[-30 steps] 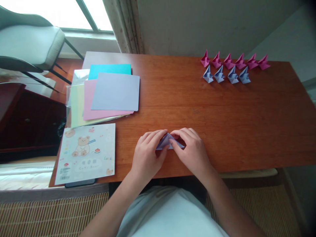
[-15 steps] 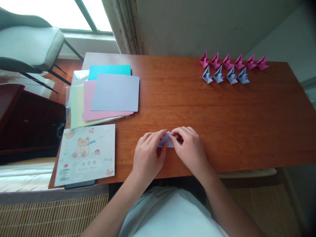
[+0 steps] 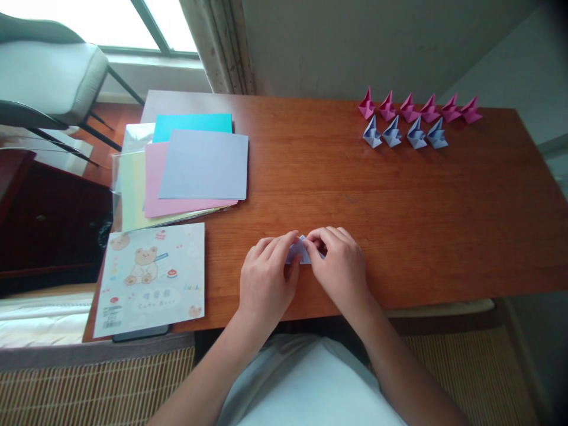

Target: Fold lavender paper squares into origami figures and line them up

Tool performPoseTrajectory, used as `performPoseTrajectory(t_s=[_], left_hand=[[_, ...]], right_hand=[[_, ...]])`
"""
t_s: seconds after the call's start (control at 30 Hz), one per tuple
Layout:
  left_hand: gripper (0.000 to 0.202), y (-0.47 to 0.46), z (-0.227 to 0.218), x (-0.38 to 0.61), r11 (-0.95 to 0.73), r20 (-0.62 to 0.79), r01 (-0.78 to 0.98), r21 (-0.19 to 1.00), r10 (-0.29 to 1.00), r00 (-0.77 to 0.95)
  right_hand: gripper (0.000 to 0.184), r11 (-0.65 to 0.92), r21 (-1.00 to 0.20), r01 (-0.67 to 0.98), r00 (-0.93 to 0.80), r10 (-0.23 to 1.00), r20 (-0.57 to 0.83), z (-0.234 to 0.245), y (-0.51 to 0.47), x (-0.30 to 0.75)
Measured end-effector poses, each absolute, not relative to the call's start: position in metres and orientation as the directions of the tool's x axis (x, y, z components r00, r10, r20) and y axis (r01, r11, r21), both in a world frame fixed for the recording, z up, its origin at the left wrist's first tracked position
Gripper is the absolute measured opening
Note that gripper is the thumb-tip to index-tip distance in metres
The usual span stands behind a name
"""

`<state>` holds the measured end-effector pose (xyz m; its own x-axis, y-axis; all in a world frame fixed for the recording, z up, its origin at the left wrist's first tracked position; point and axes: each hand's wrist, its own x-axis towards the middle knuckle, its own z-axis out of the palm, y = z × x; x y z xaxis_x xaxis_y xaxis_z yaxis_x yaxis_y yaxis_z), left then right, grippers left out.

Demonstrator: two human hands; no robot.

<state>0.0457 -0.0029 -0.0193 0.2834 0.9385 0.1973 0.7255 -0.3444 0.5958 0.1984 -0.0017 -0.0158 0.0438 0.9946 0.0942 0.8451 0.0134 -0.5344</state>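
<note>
Between my two hands, close to the table's front edge, is a small folded piece of pale lavender paper (image 3: 300,252). My left hand (image 3: 268,273) grips its left side, fingers at the back and thumb in front. On the right, my right hand (image 3: 338,260) pinches the paper near its top point with thumb and forefinger. Much of the folded shape is hidden behind my fingers. Far off at the back right stand a row of pink origami figures (image 3: 409,109) and, in front of it, a row of lavender origami figures (image 3: 416,134).
On the left of the wooden table (image 3: 306,171) lies a fanned stack of coloured paper, with lavender sheets (image 3: 205,165) uppermost. Nearer me lies a white bear-printed pad (image 3: 151,296), over a dark flat object (image 3: 142,333). A chair (image 3: 48,77) stands beyond the left edge.
Both hands keep their grip on the folded paper and have barely shifted. The whole view has moved slightly.
</note>
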Motion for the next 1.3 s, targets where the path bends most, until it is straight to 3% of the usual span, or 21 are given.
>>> performPoseTrajectory(t_s=[0.5,0.67,0.87,0.97,1.3], left_hand=[[0.031,-0.003,-0.02,0.047,-0.363,0.207,0.733,0.575,0.931,0.299],[0.027,-0.003,-0.018,0.048,-0.397,0.234,0.748,0.531,0.918,0.321],[0.034,-0.019,-0.009,0.044,-0.527,0.29,0.784,0.328,0.846,0.447],[0.038,-0.036,-0.006,0.047,-0.618,0.33,0.733,0.283,0.781,0.531],[0.059,-0.058,-0.009,0.067,-0.562,0.119,0.792,0.239,0.826,0.551]], right_hand=[[0.008,-0.028,-0.511,0.859,0.052,0.998,0.033,-0.013,-0.002,0.197],[0.009,-0.063,-0.504,0.862,0.004,0.993,-0.116,0.0,0.013,0.207],[0.016,-0.055,-0.391,0.919,-0.091,0.934,-0.345,0.02,0.043,0.218],[0.016,-0.056,-0.383,0.922,-0.105,0.916,-0.387,0.023,0.051,0.22],[0.015,-0.053,-0.386,0.921,-0.093,0.932,-0.35,0.02,0.046,0.218]])
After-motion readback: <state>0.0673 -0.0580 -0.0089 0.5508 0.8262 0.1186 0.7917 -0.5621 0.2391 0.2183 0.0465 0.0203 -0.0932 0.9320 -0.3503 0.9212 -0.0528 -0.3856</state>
